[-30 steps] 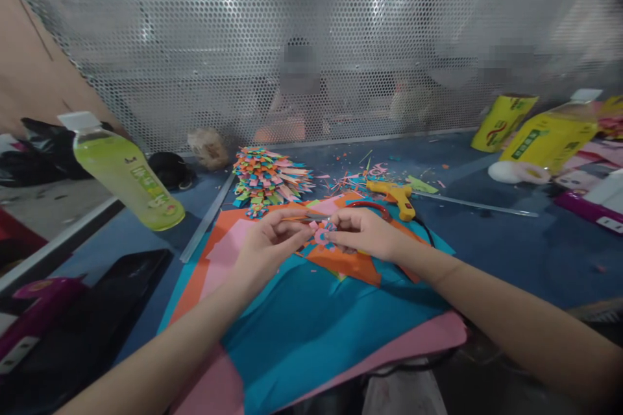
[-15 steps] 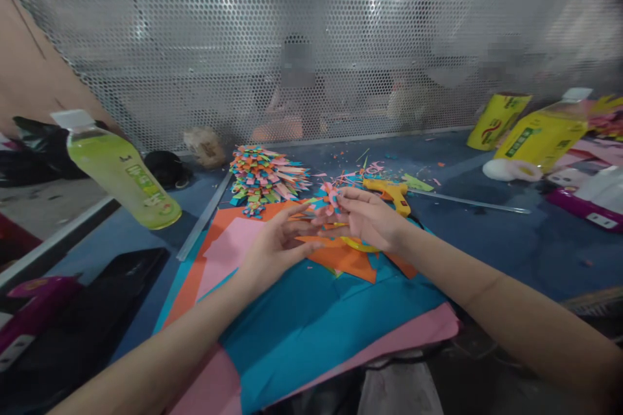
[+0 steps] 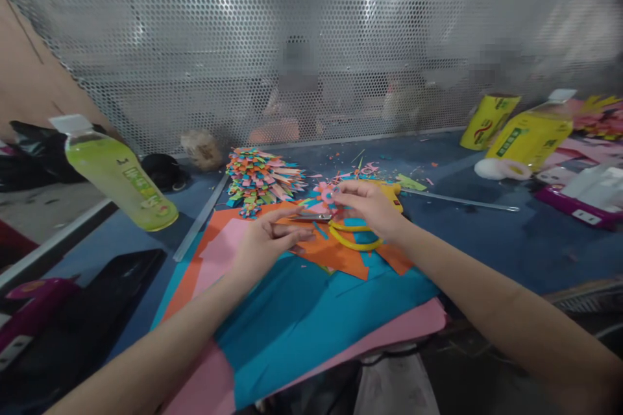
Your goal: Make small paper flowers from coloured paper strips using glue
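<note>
Between thumb and fingers of my right hand (image 3: 365, 206) is a small pink and blue paper flower (image 3: 324, 194). My left hand (image 3: 272, 237) is apart from it, fingers spread with nothing between them, over the orange paper (image 3: 341, 255). Scissors with yellow handles (image 3: 357, 246) lie on that paper, blades pointing left between the hands. Under both hands spread large blue paper (image 3: 311, 318) and pink sheets (image 3: 224, 246). Behind my left hand stands a pile of many-coloured fringed paper pieces (image 3: 263, 175). A yellow glue gun (image 3: 393, 194) is partly hidden behind my right hand.
A green drink bottle (image 3: 124, 178), a clear ruler (image 3: 202, 220) and a black phone-like object (image 3: 102, 305) are at the left. On the right are a yellow bottle (image 3: 533, 136), a yellow can (image 3: 489, 122), a white roll (image 3: 501, 169) and a thin clear stick (image 3: 460, 200). Perforated metal (image 3: 341, 32) rises behind.
My left hand has come away from the flower and moved slightly left. The flower stays in my right hand, and the scissors between the hands now show more.
</note>
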Available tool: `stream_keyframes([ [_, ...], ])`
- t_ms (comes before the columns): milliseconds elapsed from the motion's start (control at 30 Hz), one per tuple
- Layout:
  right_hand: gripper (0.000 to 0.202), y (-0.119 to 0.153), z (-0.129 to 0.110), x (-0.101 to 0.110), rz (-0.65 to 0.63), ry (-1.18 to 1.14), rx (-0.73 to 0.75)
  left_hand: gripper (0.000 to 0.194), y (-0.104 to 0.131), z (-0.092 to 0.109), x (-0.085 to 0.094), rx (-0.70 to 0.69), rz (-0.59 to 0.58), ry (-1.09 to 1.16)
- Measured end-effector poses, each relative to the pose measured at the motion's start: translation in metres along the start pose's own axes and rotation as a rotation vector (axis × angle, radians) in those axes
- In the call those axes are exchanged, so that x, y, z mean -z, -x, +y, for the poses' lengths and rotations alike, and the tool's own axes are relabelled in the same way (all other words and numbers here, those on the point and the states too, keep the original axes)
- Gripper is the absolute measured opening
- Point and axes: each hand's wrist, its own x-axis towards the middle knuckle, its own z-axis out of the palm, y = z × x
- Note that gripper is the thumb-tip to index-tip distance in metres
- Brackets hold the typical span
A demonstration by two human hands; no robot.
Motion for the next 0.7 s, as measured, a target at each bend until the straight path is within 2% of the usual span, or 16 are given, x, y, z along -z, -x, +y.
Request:
stream_keyframes([
  [67,0.015,-0.006,0.001,0.006,0.123,0.031,0.034,0.041,0.001,-0.003,-0.001,-0.07,-0.015,-0.123],
  [133,0.016,-0.01,0.002,0.009,0.18,0.049,0.044,0.035,0.001,-0.007,-0.006,-0.156,-0.036,-0.298],
  [233,0.017,-0.011,0.001,0.01,0.176,-0.01,0.018,0.04,0.002,-0.01,-0.017,-0.297,-0.073,-0.595],
  [333,0.017,-0.01,-0.003,0.011,0.174,-0.163,-0.023,0.057,0.001,-0.009,-0.03,-0.372,-0.088,-0.802],
  [400,0.017,-0.011,-0.005,0.012,0.189,-0.225,-0.047,0.067,-0.001,-0.009,-0.036,-0.395,-0.08,-0.868],
  [467,0.017,-0.012,-0.004,0.014,0.205,-0.229,-0.104,0.069,-0.004,-0.009,-0.041,-0.424,-0.07,-0.9],
  [567,0.016,-0.014,0.0,0.014,0.203,-0.203,-0.216,0.06,-0.008,-0.01,-0.047,-0.445,-0.044,-0.91],
  [700,0.016,-0.015,0.006,0.01,0.201,-0.2,-0.259,0.052,-0.011,-0.013,-0.053,-0.412,-0.032,-0.829],
])
